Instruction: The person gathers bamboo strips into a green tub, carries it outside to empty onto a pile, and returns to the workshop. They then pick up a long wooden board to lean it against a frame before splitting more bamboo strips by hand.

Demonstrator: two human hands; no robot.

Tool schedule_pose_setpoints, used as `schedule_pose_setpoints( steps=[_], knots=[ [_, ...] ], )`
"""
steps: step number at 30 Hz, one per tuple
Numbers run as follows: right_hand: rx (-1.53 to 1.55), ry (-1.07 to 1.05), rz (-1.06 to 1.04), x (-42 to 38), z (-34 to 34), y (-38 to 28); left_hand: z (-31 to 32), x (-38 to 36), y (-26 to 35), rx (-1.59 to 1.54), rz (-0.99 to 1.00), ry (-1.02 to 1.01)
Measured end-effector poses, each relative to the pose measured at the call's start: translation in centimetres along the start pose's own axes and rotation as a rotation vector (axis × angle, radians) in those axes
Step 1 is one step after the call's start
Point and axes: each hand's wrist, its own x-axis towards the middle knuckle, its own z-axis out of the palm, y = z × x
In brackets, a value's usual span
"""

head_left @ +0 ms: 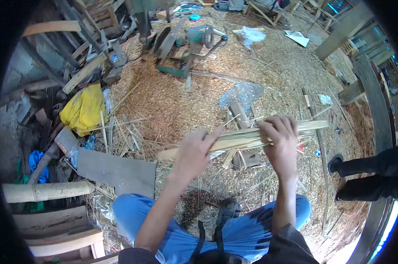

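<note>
A long bundle of thin, pale wood or bamboo strips (243, 139) lies crosswise in front of me, above my knees. My left hand (193, 152) is closed round it near its left end, with the thumb along the top. Further right, my right hand (280, 141) grips the same bundle, fingers wrapped over it. Below and behind the bundle stands a small wooden block or stand (246, 159), partly hidden by the strips. Loose slivers stick out around it.
A green machine (174, 66) stands ahead among wood shavings. Yellow cloth (85, 108) and a grey board (117, 171) lie left. A person's dark-clothed legs (366, 176) are at the right, near a wooden post (346, 31).
</note>
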Motion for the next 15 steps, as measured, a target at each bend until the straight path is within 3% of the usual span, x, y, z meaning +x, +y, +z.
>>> schedule_pose_setpoints(
  steps=[3,6,11,15],
  knots=[
    [0.132,-0.038,-0.015,-0.9,2.6,-0.2,-3.5,0.4,0.3,0.168,0.049,0.039],
    [0.317,-0.185,0.022,-1.9,6.2,-2.2,-5.3,-1.3,0.1,0.257,-0.086,-0.074],
    [0.444,-0.418,-0.024,-4.9,13.3,-6.8,-4.6,-5.6,-3.5,0.280,-0.112,-0.138],
    [0.495,-0.585,-0.027,-6.7,14.3,-10.3,-5.1,-8.1,-5.7,0.263,-0.223,-0.209]
  ],
)
